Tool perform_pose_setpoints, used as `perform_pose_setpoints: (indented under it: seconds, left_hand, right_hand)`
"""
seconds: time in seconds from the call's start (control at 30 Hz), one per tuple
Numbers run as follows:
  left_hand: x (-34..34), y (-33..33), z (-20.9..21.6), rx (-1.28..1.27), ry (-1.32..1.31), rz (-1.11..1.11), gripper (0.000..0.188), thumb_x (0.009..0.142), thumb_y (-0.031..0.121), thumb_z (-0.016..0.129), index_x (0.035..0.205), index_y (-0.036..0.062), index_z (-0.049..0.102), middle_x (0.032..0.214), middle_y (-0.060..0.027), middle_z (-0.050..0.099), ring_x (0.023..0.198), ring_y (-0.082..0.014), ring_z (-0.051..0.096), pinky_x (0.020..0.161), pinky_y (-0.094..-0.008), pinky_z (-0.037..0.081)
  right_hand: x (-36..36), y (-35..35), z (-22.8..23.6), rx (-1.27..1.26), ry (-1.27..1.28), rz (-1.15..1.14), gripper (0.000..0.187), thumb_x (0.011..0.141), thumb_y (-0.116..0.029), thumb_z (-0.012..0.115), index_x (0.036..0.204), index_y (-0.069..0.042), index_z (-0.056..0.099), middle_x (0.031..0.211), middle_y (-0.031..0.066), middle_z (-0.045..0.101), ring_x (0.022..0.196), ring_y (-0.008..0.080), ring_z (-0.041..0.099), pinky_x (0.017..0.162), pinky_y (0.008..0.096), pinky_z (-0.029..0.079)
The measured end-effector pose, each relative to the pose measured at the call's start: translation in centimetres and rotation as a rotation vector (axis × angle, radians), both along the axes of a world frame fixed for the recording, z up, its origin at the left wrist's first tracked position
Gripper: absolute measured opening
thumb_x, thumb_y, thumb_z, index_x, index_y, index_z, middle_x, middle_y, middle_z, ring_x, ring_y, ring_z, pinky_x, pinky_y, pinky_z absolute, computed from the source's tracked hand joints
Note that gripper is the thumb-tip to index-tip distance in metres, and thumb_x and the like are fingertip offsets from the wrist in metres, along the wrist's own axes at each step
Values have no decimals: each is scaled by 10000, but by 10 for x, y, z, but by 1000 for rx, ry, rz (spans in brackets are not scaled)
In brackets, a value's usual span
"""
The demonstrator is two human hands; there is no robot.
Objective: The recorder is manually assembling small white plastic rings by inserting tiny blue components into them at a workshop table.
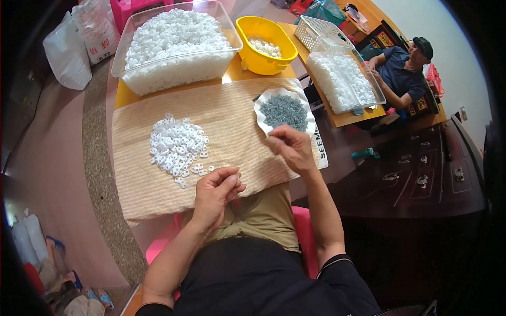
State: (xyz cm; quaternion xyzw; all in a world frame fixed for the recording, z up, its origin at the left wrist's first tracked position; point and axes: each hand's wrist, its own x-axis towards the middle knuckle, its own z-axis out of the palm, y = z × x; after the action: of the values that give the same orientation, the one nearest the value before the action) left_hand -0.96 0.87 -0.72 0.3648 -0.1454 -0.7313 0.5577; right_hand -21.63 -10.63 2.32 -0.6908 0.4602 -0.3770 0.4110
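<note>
My left hand is closed in a pinch above the near edge of the striped cloth. Whatever its fingertips hold is too small to name. A pile of small white plastic pieces with holes lies on the cloth, farther off and to the left of that hand, with a few strays between. My right hand also has its fingers pinched together, just in front of a white wavy-rimmed dish. Many small, thin, dark grey pieces fill the dish; their exact kind cannot be made out. The right fingertips hide anything between them.
Behind the cloth stand a clear bin heaped with white pieces and a yellow tub. At the far right, a person sits by another table with a clear bin and a white basket. White sacks stand far left.
</note>
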Motion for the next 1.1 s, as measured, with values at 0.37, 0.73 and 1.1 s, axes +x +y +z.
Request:
perform_pose_setpoints:
  seconds: [0.37,0.73,1.1]
  left_hand:
    - [0,-1,6,-37,137,-91,194,908,101,613,1067,-10,613,899,-48,628,790,-118,613,732,-248,546]
    - [3,-2,12,-5,120,-148,165,920,158,601,981,7,628,824,-31,619,728,-109,607,701,-263,557]
    - [1,-1,10,-97,-138,-62,190,915,176,616,984,0,639,866,-53,654,765,-111,635,701,-256,564]
  right_hand:
    - [35,39,0,261,-250,353,89,841,-40,671,912,10,648,860,32,611,774,78,563,660,221,452]
    - [32,38,0,187,-124,420,98,837,-9,668,918,43,647,909,83,606,826,123,584,707,233,471]
    - [39,46,-2,272,-118,361,109,908,-63,598,911,44,613,859,54,612,761,93,607,675,214,493]
